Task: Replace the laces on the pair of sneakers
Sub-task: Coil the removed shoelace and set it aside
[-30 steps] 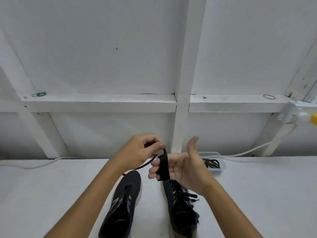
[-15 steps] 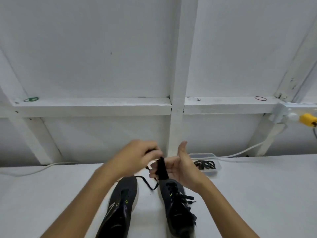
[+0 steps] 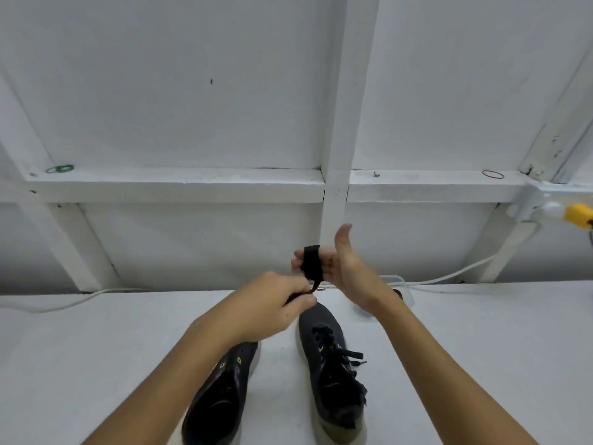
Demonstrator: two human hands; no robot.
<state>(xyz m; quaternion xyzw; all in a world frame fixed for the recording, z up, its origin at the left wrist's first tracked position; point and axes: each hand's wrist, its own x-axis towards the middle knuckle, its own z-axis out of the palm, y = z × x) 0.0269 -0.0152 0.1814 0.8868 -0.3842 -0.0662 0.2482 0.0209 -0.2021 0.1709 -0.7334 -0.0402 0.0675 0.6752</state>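
Sneakers [image 3: 330, 374] sit side by side on the white table [image 3: 96, 348], while the left hand [image 3: 276, 303] pinches a black lace [image 3: 310, 268] wound round the right hand's [image 3: 337, 264] straight fingers, hiding a clear tray [image 3: 405, 292] behind.

My right hand [image 3: 340, 268] is raised, thumb up, with a black lace [image 3: 312, 264] wound around its fingers. My left hand [image 3: 276, 303] pinches the lace's loose end just below. Two dark sneakers [image 3: 330, 374] sit on the white table [image 3: 481, 348], the right one laced.
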